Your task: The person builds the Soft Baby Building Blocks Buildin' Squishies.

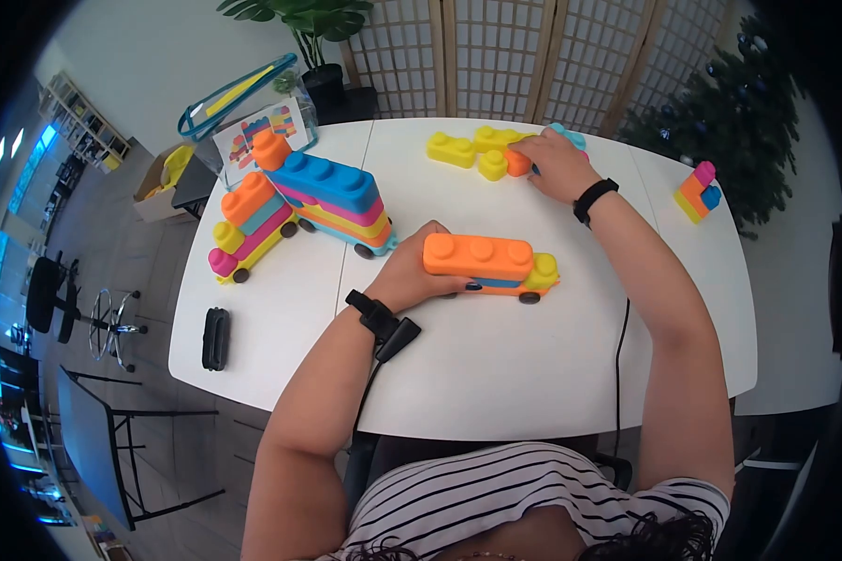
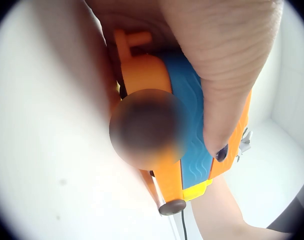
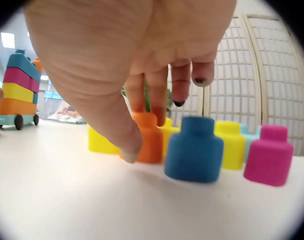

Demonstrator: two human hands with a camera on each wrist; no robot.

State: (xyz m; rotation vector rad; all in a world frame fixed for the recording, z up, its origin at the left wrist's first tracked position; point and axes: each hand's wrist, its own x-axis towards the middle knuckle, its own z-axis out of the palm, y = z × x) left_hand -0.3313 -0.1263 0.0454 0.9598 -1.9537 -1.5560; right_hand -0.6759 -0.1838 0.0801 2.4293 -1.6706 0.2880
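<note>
My left hand [image 1: 408,273] grips an orange toy wagon [image 1: 505,293] from its left side, thumb along the front. On the wagon lie a blue block [image 2: 189,130], a long orange block [image 1: 478,252] and a yellow block [image 1: 541,272]. At the table's far side, my right hand [image 1: 559,166] pinches a small orange block [image 3: 148,140], thumb in front and fingers behind. Beside that block stand a blue block [image 3: 194,152], a magenta block [image 3: 269,157] and several yellow blocks [image 1: 451,150]. A light blue block [image 1: 571,137] is partly hidden behind the right hand.
To the left stands a toy train [image 1: 332,196] stacked with coloured blocks. A black case [image 1: 215,338] lies near the left edge. A clear bag [image 1: 243,107] is at the back left; a small block stack [image 1: 692,198] is at the far right. A cable [image 1: 620,374] crosses the table.
</note>
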